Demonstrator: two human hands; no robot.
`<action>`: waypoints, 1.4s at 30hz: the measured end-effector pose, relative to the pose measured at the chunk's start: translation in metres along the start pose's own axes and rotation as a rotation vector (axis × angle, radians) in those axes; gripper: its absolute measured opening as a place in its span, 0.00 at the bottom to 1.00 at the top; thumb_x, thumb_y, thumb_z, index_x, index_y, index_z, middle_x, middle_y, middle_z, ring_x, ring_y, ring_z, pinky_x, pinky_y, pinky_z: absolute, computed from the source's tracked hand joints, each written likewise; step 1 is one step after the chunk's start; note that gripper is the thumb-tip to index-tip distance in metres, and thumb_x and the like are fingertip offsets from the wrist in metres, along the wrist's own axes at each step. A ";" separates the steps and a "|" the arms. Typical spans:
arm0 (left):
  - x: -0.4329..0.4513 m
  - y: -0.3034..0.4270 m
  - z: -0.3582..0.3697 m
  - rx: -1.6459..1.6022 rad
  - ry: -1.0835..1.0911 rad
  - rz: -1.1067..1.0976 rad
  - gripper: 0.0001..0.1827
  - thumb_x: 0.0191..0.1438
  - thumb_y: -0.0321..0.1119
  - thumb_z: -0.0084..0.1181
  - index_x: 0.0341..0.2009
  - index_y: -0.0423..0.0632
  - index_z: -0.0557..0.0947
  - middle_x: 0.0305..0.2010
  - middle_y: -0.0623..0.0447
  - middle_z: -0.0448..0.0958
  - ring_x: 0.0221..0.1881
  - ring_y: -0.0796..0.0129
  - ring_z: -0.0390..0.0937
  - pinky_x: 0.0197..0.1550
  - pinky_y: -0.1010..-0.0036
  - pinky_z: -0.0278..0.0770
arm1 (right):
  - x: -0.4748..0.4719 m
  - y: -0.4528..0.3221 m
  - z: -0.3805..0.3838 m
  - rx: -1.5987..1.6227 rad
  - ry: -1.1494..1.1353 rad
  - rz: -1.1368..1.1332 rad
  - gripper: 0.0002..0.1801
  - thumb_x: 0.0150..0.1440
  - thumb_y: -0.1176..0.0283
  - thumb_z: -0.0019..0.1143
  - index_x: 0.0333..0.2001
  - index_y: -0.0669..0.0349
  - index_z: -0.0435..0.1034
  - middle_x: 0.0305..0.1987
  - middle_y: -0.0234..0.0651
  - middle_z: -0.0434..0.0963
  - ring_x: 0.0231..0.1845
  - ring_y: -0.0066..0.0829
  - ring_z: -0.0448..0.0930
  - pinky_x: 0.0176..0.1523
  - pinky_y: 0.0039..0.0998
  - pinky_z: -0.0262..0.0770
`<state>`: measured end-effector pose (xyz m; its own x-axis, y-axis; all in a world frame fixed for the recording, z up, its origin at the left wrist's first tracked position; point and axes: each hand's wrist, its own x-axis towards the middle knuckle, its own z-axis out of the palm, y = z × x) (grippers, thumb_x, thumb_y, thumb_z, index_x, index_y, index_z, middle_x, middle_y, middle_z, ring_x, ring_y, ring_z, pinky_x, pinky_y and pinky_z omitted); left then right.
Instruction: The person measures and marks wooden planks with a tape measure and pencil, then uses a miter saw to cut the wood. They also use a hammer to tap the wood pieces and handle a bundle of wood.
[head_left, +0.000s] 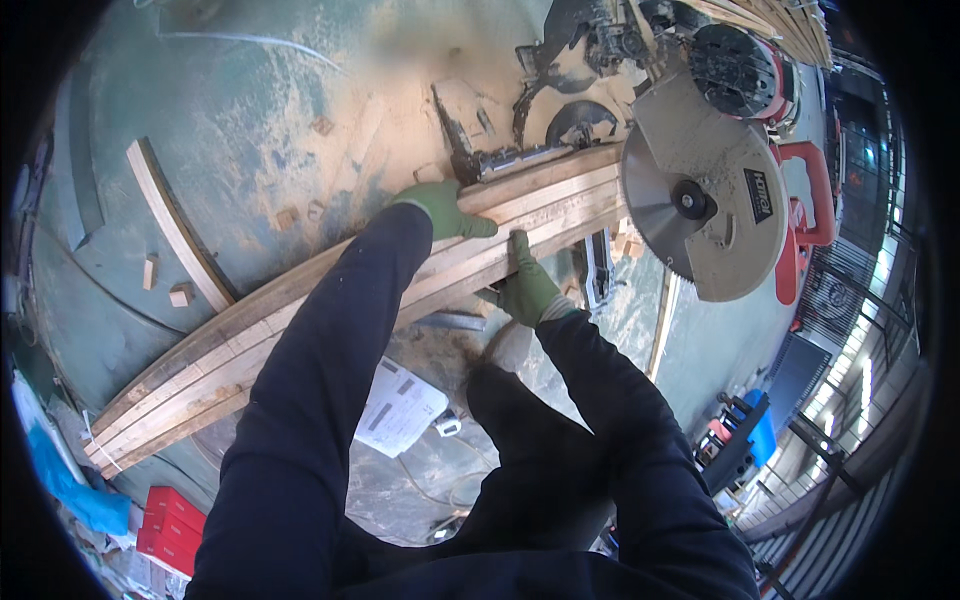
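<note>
A long stack of wooden boards (247, 337) runs diagonally from the lower left up to a mitre saw. White ties bind its far-left end. My left hand (442, 214), in a green glove, grips the far edge of the stack, its thumb lying across the top. Closer to me, my gloved right hand (529, 289) holds the near edge, thumb on the upper face and the other fingers mostly hidden below. Just right of the stack's right end is the toothed circular blade (651, 202) of the saw, partly covered by its grey guard (731, 202).
The saw's red handle (814, 191) and motor (742, 75) stand at right. Sawdust and wood offcuts (180, 295) litter the green floor. A loose board (176, 217) lies beyond the stack. Near my leg are a marked paper (397, 409) and tape measure (448, 427); red boxes (171, 529) sit lower left.
</note>
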<state>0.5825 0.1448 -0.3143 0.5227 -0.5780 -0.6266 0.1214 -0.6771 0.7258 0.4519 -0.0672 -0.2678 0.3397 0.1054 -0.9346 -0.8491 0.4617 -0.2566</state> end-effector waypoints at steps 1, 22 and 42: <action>0.002 -0.001 0.000 0.006 -0.019 0.004 0.66 0.39 0.81 0.68 0.67 0.36 0.74 0.65 0.30 0.77 0.65 0.41 0.77 0.66 0.59 0.73 | -0.001 0.003 0.003 -0.036 0.012 -0.022 0.47 0.63 0.29 0.51 0.72 0.51 0.62 0.69 0.36 0.73 0.69 0.37 0.74 0.67 0.49 0.78; -0.029 0.016 -0.007 0.107 0.058 -0.116 0.58 0.49 0.74 0.67 0.71 0.41 0.71 0.63 0.34 0.79 0.65 0.44 0.78 0.66 0.61 0.73 | 0.003 0.018 0.018 -0.018 0.086 -0.133 0.46 0.62 0.30 0.56 0.67 0.59 0.67 0.59 0.39 0.78 0.58 0.36 0.81 0.58 0.44 0.85; -0.042 -0.013 -0.008 -0.010 0.030 -0.032 0.37 0.59 0.63 0.65 0.62 0.48 0.80 0.54 0.41 0.84 0.55 0.52 0.82 0.59 0.62 0.76 | 0.011 0.027 0.005 -0.297 0.207 -0.403 0.45 0.60 0.38 0.68 0.60 0.70 0.70 0.52 0.40 0.80 0.48 0.32 0.85 0.46 0.39 0.89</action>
<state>0.5655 0.1814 -0.2950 0.5435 -0.5417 -0.6412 0.1467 -0.6908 0.7080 0.4350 -0.0487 -0.2840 0.6004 -0.2182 -0.7694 -0.7564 0.1574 -0.6349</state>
